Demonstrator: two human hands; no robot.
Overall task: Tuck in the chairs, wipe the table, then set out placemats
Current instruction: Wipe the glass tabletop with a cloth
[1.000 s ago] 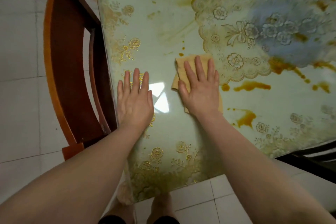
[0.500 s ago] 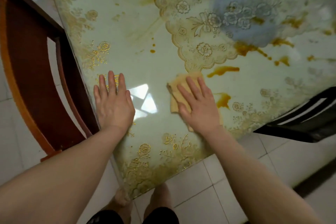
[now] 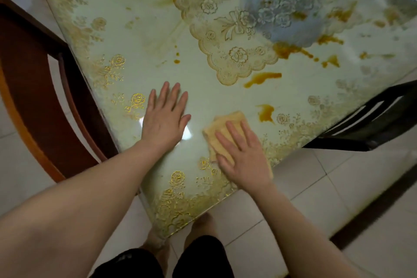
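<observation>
Two flat hands rest on the table (image 3: 158, 36): left hand (image 3: 164, 115) bare, right hand (image 3: 242, 154) pressing a yellow cloth (image 3: 228, 125) near the corner; nearest brown spill (image 3: 266, 112) lies just beyond the cloth, rightward.

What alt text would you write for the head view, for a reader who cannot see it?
A person's right hand presses a yellow cloth on a floral table streaked with brown stains; the left hand rests flat beside it. A wooden chair stands at left.
</observation>
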